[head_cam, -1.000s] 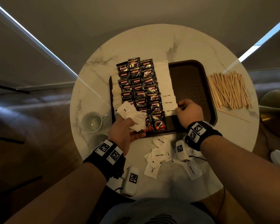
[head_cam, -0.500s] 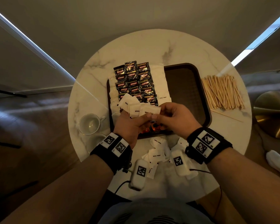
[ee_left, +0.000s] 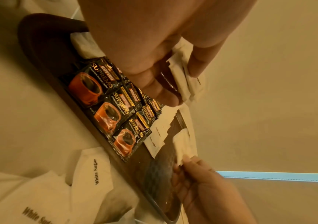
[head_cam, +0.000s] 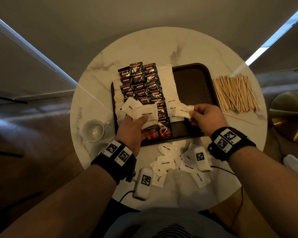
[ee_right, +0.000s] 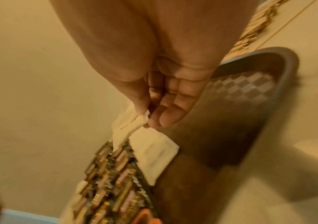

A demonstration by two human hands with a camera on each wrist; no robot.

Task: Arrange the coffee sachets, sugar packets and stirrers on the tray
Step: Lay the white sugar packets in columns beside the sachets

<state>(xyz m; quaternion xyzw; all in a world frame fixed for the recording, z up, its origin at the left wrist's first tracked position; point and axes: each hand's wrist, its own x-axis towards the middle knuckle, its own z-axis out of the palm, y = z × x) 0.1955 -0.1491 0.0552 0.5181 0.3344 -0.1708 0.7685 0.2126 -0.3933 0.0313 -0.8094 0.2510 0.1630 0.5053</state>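
Note:
A dark brown tray (head_cam: pixel 193 79) lies on the round marble table. Black coffee sachets (head_cam: pixel 141 83) fill its left half in rows, and a column of white sugar packets (head_cam: pixel 170 86) runs beside them. My left hand (head_cam: pixel 136 122) holds a fan of sugar packets (head_cam: pixel 141 112) over the tray's near left part. My right hand (head_cam: pixel 196 112) pinches one sugar packet (head_cam: pixel 185 111) by its edge above the near end of that column; this pinched packet (ee_right: pixel 127 125) also shows in the right wrist view. Wooden stirrers (head_cam: pixel 236 93) lie heaped on the table right of the tray.
Several loose sugar packets (head_cam: pixel 165 164) lie on the table in front of the tray, among white tagged devices (head_cam: pixel 144 182) with cables. A glass cup (head_cam: pixel 93 130) stands left of the tray. The tray's right half (head_cam: pixel 194 93) is bare.
My hands met over the tray's near edge, then parted. The right hand took one packet from the left hand's bundle and carried it right, towards the sugar column.

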